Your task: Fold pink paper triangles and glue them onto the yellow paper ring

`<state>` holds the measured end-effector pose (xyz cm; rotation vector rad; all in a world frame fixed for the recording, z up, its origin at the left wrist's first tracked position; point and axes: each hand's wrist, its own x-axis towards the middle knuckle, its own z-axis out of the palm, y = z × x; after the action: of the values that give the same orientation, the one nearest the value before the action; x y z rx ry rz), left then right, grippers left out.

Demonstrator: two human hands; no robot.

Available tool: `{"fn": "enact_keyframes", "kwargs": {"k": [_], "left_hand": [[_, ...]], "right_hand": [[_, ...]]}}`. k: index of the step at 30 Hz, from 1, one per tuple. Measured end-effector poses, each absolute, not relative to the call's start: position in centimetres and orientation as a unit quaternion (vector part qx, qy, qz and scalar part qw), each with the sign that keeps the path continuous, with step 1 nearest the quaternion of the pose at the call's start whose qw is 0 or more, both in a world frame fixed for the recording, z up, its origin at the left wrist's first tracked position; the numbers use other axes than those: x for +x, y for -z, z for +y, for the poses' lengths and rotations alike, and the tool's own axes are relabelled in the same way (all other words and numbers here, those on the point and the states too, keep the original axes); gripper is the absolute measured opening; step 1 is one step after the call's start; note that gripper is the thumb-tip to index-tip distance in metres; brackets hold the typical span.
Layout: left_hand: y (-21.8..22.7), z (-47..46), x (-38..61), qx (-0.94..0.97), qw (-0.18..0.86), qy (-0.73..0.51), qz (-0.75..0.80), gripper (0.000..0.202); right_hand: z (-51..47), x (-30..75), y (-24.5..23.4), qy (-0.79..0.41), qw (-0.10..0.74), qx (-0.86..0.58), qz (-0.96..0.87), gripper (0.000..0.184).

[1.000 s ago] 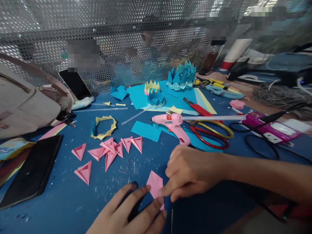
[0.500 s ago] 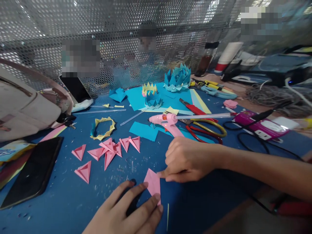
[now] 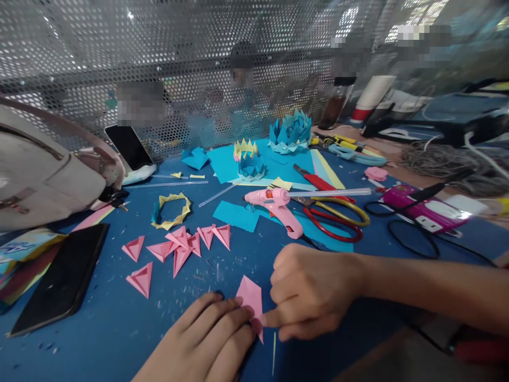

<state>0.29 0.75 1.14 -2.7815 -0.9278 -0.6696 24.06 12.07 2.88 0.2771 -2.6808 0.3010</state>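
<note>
A folded piece of pink paper lies flat on the blue table. My left hand rests palm down, its fingers stretched out and their tips pressing on the paper's left and lower part. My right hand is curled into a loose fist, with one fingertip touching the paper's lower right edge; I see nothing inside it. Several folded pink paper triangles lie beyond my left hand. A pink glue gun with a clear glue stick in it lies beyond my right hand.
Behind the triangles lies a yellow and blue paper ring. Scissors, blue paper sheets and a blue paper flower are farther back. A dark phone and a pale bag are at left. A purple power strip with black cables stands right.
My right fingertip has slid down along the paper's right edge towards its lower point. My left fingers have drawn back slightly, showing the paper's bottom tip.
</note>
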Motion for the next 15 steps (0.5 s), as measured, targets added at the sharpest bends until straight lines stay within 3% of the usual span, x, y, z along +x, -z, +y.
{"fn": "enact_keyframes", "kwargs": {"k": [15], "left_hand": [[-0.78, 0.96, 0.34, -0.918, 0.103, 0.249, -0.29, 0.029]], "right_hand": [[11.54, 24.04, -2.08, -0.178, 0.199, 0.089, -0.96, 0.035]]}}
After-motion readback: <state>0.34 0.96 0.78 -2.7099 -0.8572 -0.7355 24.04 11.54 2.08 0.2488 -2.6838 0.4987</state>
